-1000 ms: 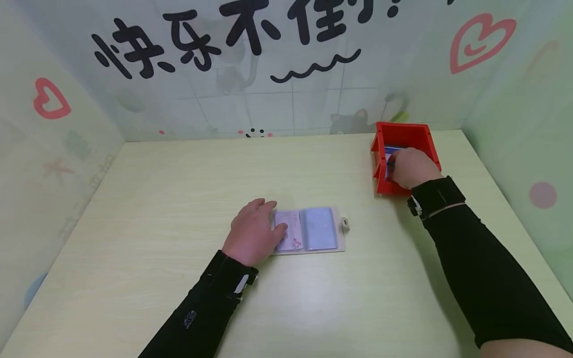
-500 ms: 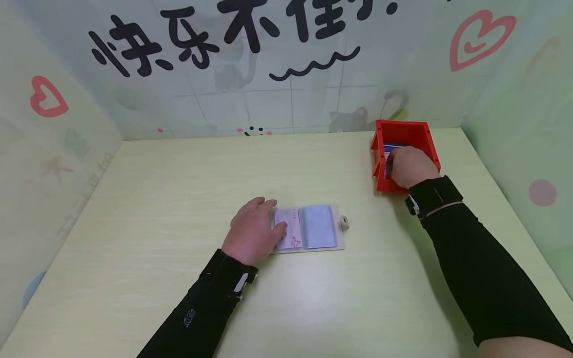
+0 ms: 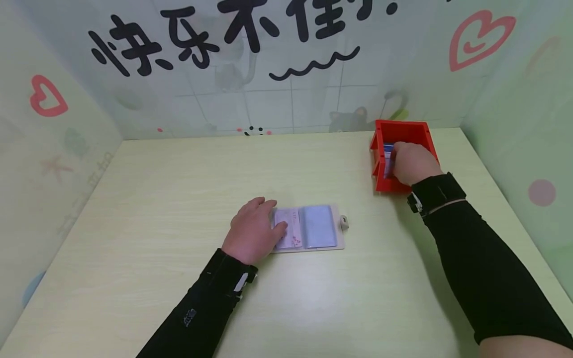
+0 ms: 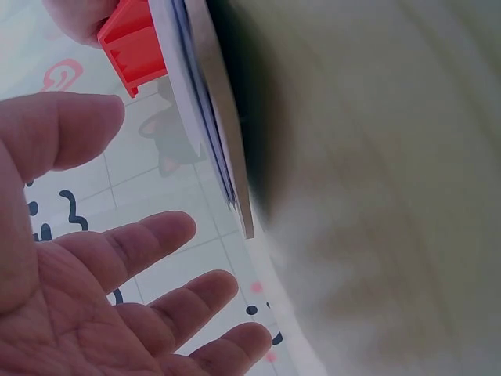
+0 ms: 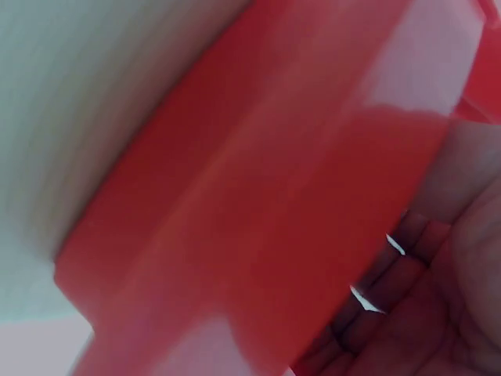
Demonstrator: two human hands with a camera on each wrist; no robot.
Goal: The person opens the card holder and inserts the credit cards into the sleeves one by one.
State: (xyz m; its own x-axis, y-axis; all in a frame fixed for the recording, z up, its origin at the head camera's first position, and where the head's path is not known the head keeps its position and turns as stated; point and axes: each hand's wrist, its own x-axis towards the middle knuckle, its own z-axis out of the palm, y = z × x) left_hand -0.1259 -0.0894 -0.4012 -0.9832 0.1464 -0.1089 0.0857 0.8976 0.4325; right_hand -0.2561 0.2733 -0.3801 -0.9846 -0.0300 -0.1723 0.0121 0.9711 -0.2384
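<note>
On the surface (image 3: 179,174) stands a red bin (image 3: 405,131); left of the bin lies an open booklet (image 3: 319,226), left hand (image 3: 252,231) over its edge, fingers apart. Right hand (image 3: 416,163) dips inside the bin, grip hidden; pinching the flat blue item (image 3: 388,161) by its edge seems wise.

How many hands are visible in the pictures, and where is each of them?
2. The left hand is at the left end of the open booklet; the right hand is in the red bin, its fingertips hidden in the head view.
</note>
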